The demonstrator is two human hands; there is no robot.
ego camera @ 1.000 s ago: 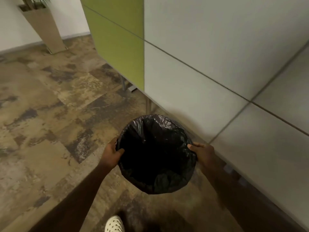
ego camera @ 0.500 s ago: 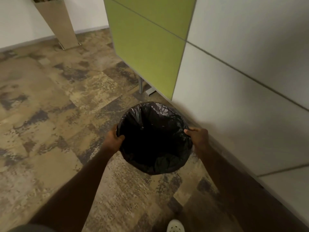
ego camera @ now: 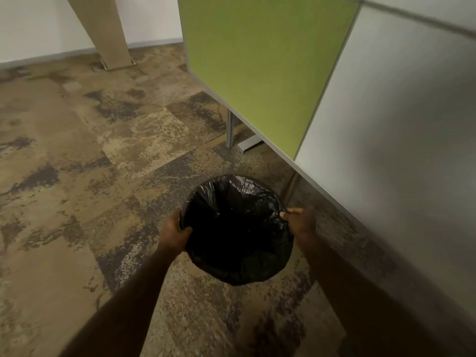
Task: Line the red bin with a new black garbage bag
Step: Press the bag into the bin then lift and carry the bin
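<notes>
Both hands, left (ego camera: 175, 231) and right (ego camera: 300, 222), grip bag-covered bin (ego camera: 237, 228), now carried nearer green panel (ego camera: 262, 68); lining looks done.

black garbage bag (ego camera: 237, 235) | crinkled, glossy, mouth open round | draped over bin rim, bin hidden

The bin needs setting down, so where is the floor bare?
Both hands hold the bag-lined bin. Bare carpet spreads leftward, up to the tan stand. It is tight on the right, along the grey panel and green panel.
</notes>
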